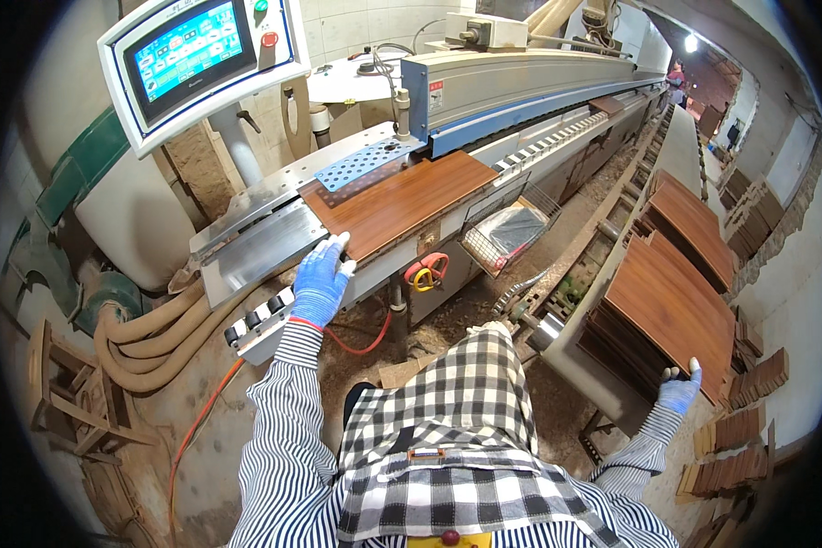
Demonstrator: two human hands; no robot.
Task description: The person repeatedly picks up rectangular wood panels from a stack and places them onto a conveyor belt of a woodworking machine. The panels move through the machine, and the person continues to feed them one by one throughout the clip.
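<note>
Fingers (324, 256) of the left hand (318, 285), slightly apart, touch the brown panel (416, 203) on the machine (530, 96).
Right hand (678, 393) is at the panel stack (671, 306); whether its fingers clamp, I cannot tell.

A distant lamp (690, 43) glows, and the dusty floor (215, 479) seems concrete.

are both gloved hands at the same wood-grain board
No, the left hand is at the near end of the wood-grain board on the woodworking machine, while the right hand is at the stack of boards.
</note>
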